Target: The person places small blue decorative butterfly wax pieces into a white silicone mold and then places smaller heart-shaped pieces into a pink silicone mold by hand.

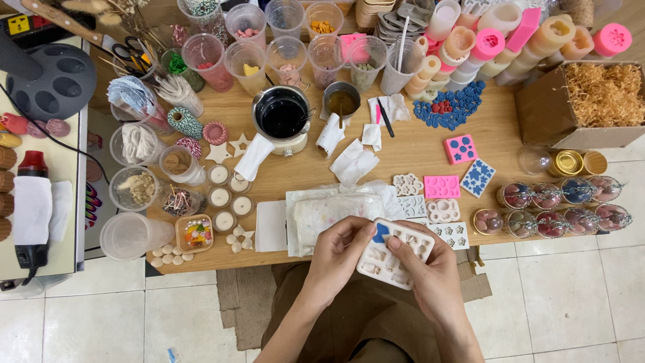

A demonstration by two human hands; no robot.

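Head view: white mould tray (396, 254), held over the lap at the table (416, 141) edge. Left hand (339, 252) grips its left end, thumb on a blue piece (381, 232), possibly wax. Right hand (430, 269) clasps the right side, fingers curled beneath.

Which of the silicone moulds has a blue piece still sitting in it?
The white mould held in both hands, with one blue piece in its top-left cavity. The moulds lying on the table show none.
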